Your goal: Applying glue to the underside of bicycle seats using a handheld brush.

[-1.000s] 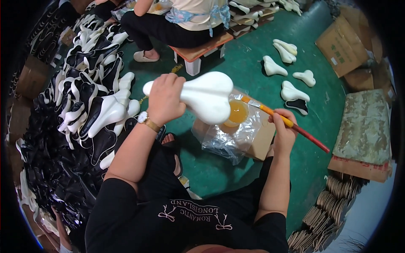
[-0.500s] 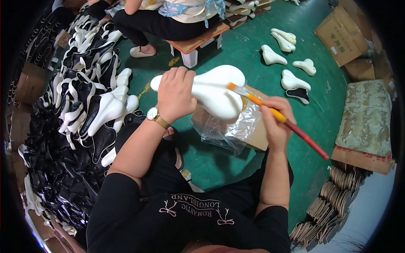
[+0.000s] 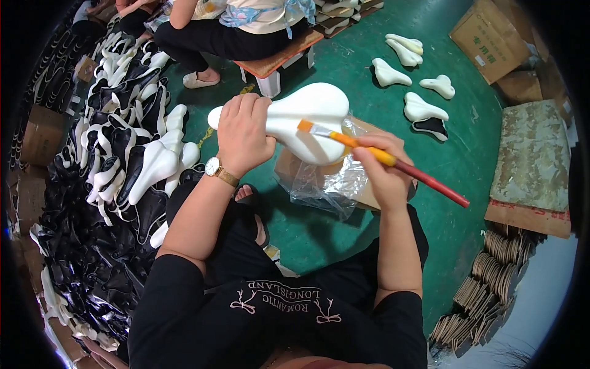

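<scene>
My left hand is wrapped around the narrow end of a white saddle-shaped piece, held up over the far left corner of a cardboard box. My right hand pinches a brush, its bristles at the broad end; I can't tell whether they touch. Gripping only the narrow end, I could let the broad end tip if I pressed hard. An overloaded brush might drip onto the plastic film covering the box. Beyond, loose white pieces lie toward the floor's far right.
</scene>
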A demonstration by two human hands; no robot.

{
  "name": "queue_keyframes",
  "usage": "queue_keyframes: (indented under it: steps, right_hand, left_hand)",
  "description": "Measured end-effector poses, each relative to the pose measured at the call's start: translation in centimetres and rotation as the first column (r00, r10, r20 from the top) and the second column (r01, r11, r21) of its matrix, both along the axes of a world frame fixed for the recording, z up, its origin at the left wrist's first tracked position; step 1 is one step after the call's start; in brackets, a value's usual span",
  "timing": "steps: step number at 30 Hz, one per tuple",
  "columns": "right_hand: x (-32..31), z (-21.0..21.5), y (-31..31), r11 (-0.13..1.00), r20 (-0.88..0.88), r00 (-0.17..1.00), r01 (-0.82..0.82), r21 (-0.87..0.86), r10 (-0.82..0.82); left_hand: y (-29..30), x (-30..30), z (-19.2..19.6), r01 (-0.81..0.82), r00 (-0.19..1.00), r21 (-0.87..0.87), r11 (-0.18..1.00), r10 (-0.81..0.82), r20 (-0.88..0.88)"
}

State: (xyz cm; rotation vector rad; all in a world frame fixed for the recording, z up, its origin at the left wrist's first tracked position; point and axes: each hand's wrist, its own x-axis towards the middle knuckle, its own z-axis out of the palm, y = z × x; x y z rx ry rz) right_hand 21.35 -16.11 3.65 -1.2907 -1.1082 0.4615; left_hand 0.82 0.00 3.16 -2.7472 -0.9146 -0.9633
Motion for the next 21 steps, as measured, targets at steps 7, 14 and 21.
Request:
queue_keyframes:
  steps: [7, 14, 21]
  right_hand:
    - [4.2, -0.4, -1.0, 0.988, 0.124, 0.980, 0.156, 0.020, -0.157]
    - [4.2, -0.2, -1.0, 0.990, 0.228, 0.964, 0.132, 0.052, -0.140]
    - [7.9, 2.1, -5.2, 0.895, -0.004, 0.916, 0.392, 0.214, -0.400]
  left_hand:
    - [0.5, -0.3, -0.1, -0.022, 0.999, -0.006, 1.000, 0.022, 0.048]
    - [0.8, -0.4, 0.2, -0.011, 0.998, -0.057, 0.998, 0.014, 0.061]
    - [1.9, -1.4, -1.2, -0.040, 0.992, -0.412, 0.910, 0.085, 0.090]
